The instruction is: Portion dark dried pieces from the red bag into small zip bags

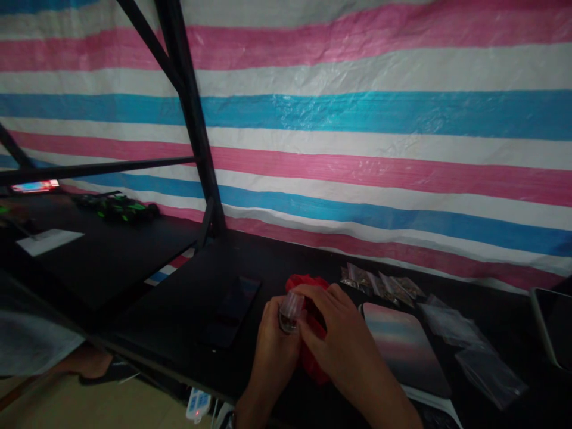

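Both hands are together over the black table. My left hand (pixel 272 339) is closed around a small clear plastic bag (pixel 291 307) with something dark at its bottom. At the bag's upper edge, the thumb and fingers of my right hand (pixel 333 328) pinch it. A red plastic bag (pixel 308 280) lies beneath and behind the hands, partly covered by them. To the right of my right hand sits a digital scale (pixel 402 345) with a shiny metal plate, bare on top.
Several small filled bags (pixel 384 286) lie behind the scale. Flat clear bags (pixel 469 339) are to its right, near a dark-screened device (pixel 554 328). A black phone (pixel 232 313) rests at left. Beyond a black frame post (pixel 196 125), a green-black toy car (pixel 120 207) stands; a person's arm (pixel 84 361) shows lower left.
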`<state>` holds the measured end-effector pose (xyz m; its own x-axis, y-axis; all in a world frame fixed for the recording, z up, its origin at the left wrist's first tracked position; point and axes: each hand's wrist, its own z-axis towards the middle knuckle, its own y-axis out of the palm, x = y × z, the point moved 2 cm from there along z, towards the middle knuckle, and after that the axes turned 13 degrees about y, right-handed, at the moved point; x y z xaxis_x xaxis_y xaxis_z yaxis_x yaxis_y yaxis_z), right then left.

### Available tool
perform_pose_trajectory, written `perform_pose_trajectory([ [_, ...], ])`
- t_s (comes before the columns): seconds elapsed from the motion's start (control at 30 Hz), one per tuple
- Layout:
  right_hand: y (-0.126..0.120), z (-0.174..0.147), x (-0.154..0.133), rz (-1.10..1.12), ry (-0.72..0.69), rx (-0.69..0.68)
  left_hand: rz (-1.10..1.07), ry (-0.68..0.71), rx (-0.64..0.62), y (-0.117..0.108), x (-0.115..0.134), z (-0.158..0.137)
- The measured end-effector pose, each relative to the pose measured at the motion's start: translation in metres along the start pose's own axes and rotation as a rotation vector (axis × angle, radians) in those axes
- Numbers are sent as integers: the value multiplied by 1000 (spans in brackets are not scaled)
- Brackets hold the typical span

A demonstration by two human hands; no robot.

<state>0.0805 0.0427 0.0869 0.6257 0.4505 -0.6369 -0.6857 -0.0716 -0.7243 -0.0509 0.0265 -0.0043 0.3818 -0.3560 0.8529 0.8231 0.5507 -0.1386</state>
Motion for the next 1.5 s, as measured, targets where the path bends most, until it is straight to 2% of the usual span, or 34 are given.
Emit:
perform_pose_trajectory([
  [0.1,-5,2,9,-14,16,91,-24,-25,-53,-1,7,2],
  [0.2,-12,4,26,-65,106,153,42,-70,7,-3,20,-2],
  [0.3,-11,5,45,-147,219,12,157,-123,45,0,34,-11],
  [0.37,-6,5,53,-188,265,-75,266,-170,-3,3,38,-17],
  [0.47,2,6,59,-229,310,-96,321,-212,-99,4,34,-20],
  [0.57,4,8,58,-265,343,-63,253,-187,-104,-1,27,-16],
  [0.67,2,8,53,-235,332,-47,140,-200,-14,-6,24,-9],
  [0.8,4,6,45,-139,292,-81,-57,-320,116,-8,23,-6],
  [0.9,7,4,44,-214,348,-95,-214,-434,195,-10,22,-6],
  [1.0,8,3,43,-250,384,-113,-325,-483,265,-10,23,-5],
  [1.1,9,2,41,-154,396,-151,-418,-512,296,-7,24,-6],
  [1.2,10,0,43,-12,438,-158,-481,-510,348,-5,24,-6],
  [1.3,13,-2,49,139,473,-156,-473,-471,347,-4,22,-6],
  [1.4,17,-1,55,265,507,-164,-403,-400,287,-2,19,-6],
  [1.5,17,3,59,387,564,-152,-294,-256,200,1,18,-6],
])
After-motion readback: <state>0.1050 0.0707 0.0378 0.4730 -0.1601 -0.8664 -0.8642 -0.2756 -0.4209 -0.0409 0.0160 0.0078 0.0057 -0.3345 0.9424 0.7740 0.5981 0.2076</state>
